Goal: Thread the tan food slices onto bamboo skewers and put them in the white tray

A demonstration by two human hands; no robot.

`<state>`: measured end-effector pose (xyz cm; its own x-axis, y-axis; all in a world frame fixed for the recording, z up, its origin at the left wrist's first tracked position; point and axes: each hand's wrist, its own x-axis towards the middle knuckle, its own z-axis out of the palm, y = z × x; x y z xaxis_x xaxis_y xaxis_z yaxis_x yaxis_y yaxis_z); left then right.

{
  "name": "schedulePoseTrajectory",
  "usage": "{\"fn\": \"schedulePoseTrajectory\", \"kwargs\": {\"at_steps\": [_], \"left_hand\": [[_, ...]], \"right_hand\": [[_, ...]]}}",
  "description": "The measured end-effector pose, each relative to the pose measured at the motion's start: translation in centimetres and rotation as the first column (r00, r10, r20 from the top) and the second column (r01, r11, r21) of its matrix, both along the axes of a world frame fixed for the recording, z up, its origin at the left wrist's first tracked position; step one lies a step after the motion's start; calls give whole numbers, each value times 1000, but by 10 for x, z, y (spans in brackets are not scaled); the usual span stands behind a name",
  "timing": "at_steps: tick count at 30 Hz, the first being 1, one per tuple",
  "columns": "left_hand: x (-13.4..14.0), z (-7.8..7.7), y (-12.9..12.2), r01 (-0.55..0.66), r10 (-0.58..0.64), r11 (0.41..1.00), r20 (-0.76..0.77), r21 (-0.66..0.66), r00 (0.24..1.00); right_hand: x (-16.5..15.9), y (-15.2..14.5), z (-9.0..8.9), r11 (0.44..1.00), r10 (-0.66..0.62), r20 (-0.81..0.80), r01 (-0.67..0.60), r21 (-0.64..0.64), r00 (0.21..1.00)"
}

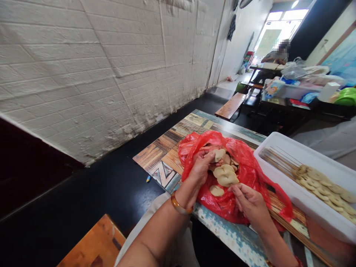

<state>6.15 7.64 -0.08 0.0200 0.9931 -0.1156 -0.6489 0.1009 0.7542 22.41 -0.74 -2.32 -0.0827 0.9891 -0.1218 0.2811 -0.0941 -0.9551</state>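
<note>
A crumpled red plastic bag (222,207) lies open on the table, with pale yellow, thin round slices inside, perhaps of potato. Over the bag, my left hand (202,165) pinches one pale slice (219,155) between thumb and fingers. My right hand (249,200) has thumb and forefinger pressed together at the edge of a cluster of overlapping slices (226,176). Whether a thin skewer is in that pinch cannot be made out. One loose slice (216,191) rests on the red plastic below the cluster.
A white plastic tub (280,178) to the right holds skewers threaded with similar slices (325,185). Bare bamboo skewers (303,230) lie along the table (164,148). Wooden stools, a white brick-patterned wall (125,55) and a cluttered table surround this spot. Another person (278,53) sits far back.
</note>
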Motion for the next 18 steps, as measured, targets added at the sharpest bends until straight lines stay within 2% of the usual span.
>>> {"fn": "schedulePoseTrajectory", "kwargs": {"at_steps": [8,18], "left_hand": [[-1,0,-1,40,-40,999,2,0,999],[0,-5,2,27,-27,999,25,-21,999]], "right_hand": [[7,4,6,998,69,31,-70,3,997],[6,8,2,999,45,31,-45,2,999]]}}
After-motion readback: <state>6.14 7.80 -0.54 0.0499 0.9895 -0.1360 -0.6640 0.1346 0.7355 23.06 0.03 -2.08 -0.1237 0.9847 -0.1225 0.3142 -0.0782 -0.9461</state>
